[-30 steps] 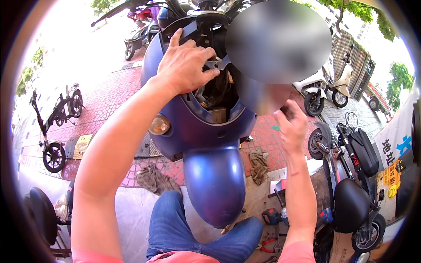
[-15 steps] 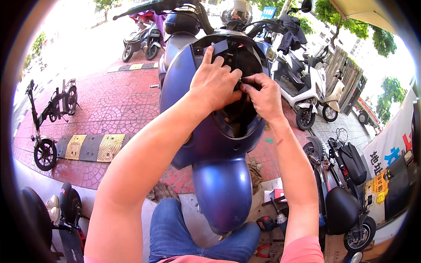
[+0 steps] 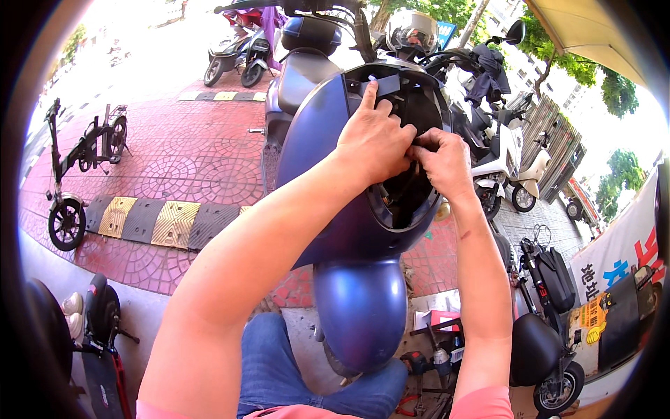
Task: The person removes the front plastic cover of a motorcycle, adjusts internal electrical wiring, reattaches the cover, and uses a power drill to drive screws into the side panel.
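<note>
A matte blue-purple scooter [image 3: 307, 150] stands in front of me, its front shell open around a dark oval cavity [image 3: 401, 199]. My left hand [image 3: 380, 140] reaches over this opening. Its index finger stretches up against a flat grey rectangular piece [image 3: 385, 86] at the cavity's top, while the other fingers curl inward. My right hand [image 3: 447, 160] meets it over the cavity's right side, thumb and fingertips pinched together. Whatever sits between the fingertips is too small and shaded to make out. Below the opening is the glossy blue front fender [image 3: 359, 314].
Tools, among them a red-and-black power tool [image 3: 417, 363], lie on the ground right of my knees. A black folding bike [image 3: 87, 150] stands left, beyond a kick scooter [image 3: 105, 335]. White scooters [image 3: 506, 150] and a black electric scooter [image 3: 541, 349] are parked on the right.
The view has shifted, so the scooter appears farther right. Both hands stay together at the opening; my right hand's fingers have turned and bent more tightly inward.
</note>
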### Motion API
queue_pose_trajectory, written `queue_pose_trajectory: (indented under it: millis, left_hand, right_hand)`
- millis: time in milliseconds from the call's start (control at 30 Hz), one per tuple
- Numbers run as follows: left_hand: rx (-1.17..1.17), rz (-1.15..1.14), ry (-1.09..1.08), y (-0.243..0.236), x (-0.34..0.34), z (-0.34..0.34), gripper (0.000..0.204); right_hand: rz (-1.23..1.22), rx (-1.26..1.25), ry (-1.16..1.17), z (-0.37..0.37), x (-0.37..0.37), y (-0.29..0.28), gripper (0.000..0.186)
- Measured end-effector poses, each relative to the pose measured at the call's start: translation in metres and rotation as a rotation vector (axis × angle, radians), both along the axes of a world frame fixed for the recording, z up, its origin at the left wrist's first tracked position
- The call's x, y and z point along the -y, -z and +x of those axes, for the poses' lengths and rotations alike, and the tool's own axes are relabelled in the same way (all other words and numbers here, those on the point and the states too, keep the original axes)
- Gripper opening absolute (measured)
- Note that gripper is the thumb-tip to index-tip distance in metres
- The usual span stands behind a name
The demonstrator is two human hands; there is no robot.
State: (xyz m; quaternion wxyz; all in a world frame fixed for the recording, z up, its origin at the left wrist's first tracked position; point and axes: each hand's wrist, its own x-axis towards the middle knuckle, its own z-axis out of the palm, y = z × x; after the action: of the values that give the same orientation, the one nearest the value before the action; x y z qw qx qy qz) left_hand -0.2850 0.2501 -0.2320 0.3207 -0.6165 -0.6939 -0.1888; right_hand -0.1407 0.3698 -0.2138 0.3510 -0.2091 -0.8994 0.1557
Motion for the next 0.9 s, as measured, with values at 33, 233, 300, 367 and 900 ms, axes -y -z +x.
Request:
queue_pose_trajectory:
  millis: [33,233,300,367,900]
  left_hand:
    - [0.009,0.009,0.013,0.000,0.001,0.000,0.036]
    - [-0.026,0.019,0.005,0.000,0.003,0.000,0.032]
    - [-0.001,0.050,0.034,-0.001,0.001,0.004,0.032]
    - [0.004,0.029,0.001,0.004,0.008,0.000,0.031]
    - [-0.026,0.033,-0.015,-0.008,0.005,0.004,0.035]
  right_hand:
    - [0.052,-0.002,-0.026,-0.003,0.000,-0.002,0.016]
    - [0.149,0.033,-0.068,0.005,0.012,-0.005,0.014]
    - [0.178,-0.006,-0.062,0.008,0.013,-0.004,0.011]
    - [0.103,-0.018,-0.035,0.001,0.023,0.000,0.012]
    - [0.370,-0.191,-0.003,-0.008,-0.010,0.025,0.027]
